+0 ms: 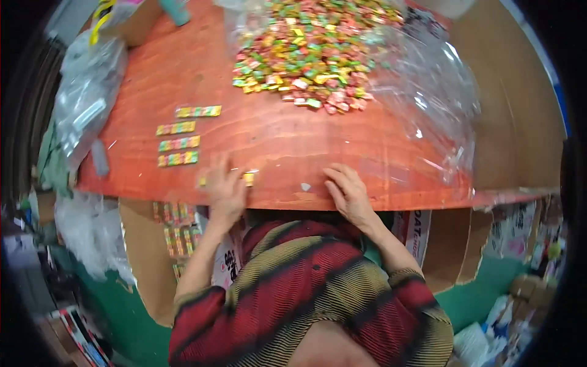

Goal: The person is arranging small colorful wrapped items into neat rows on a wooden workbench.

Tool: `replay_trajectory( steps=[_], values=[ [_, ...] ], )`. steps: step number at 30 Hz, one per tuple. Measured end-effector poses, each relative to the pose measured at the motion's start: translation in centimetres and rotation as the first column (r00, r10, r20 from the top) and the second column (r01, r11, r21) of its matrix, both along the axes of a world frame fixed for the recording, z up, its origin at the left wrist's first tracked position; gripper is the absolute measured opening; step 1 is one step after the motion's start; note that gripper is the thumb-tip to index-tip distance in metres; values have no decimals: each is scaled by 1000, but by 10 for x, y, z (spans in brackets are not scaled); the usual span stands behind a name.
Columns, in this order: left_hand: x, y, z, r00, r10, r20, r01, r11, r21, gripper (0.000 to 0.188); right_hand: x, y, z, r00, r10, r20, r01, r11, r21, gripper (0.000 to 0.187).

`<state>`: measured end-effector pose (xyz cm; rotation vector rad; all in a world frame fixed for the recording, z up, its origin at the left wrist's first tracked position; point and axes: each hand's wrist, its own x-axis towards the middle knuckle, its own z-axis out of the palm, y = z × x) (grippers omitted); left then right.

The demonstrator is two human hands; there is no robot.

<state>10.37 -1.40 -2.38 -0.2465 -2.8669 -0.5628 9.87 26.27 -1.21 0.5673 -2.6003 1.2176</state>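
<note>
My left hand (226, 191), a little blurred, lies with fingers stretched over a short row of wrapped candies (249, 178) near the table's front edge. Only the row's yellow ends show beside the fingers. My right hand (348, 197) is at the same edge, its fingers bent and apart with nothing between them. Left of centre, several similar candy strips lie one above the other; the lowest strip (178, 159) is nearest my left hand. At the far side spreads a large heap of small wrapped candies (312, 55) in red, yellow and green.
The table (275, 137) is reddish wood. Clear plastic sheeting (428, 92) lies right of the heap, beside a cardboard panel (513, 92). A plastic bag (88, 92) stands at the left. Below the edge, an open carton (143, 257) holds more candy strips (177, 241); another carton (449, 251) is at right.
</note>
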Motion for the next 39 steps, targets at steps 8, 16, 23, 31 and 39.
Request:
replay_trajectory(
  steps=[8, 16, 23, 31, 39],
  values=[
    [-18, -64, -5, 989, 98, -108, -103, 994, -37, 38, 4, 60, 7, 904, -357, -236, 417, 859, 297, 32],
    [-23, -28, -5, 956, 73, -285, -127, 976, -175, 43, 2, 22, -5, 931, -355, -84, 352, 815, 460, 40],
    [-31, 79, 5, 919, -349, -184, 319, 932, -172, 35, -13, -25, -14, 986, 26, -165, 34, 937, 348, 34],
    [-30, 56, -9, 932, -335, -139, 348, 934, 79, 32, -25, -20, -23, 960, 243, -136, -190, 928, 320, 24],
    [-35, 49, -3, 944, -313, -108, 324, 941, 96, 27, -40, -20, -2, 970, 243, -27, -237, 962, 134, 25]
  ],
)
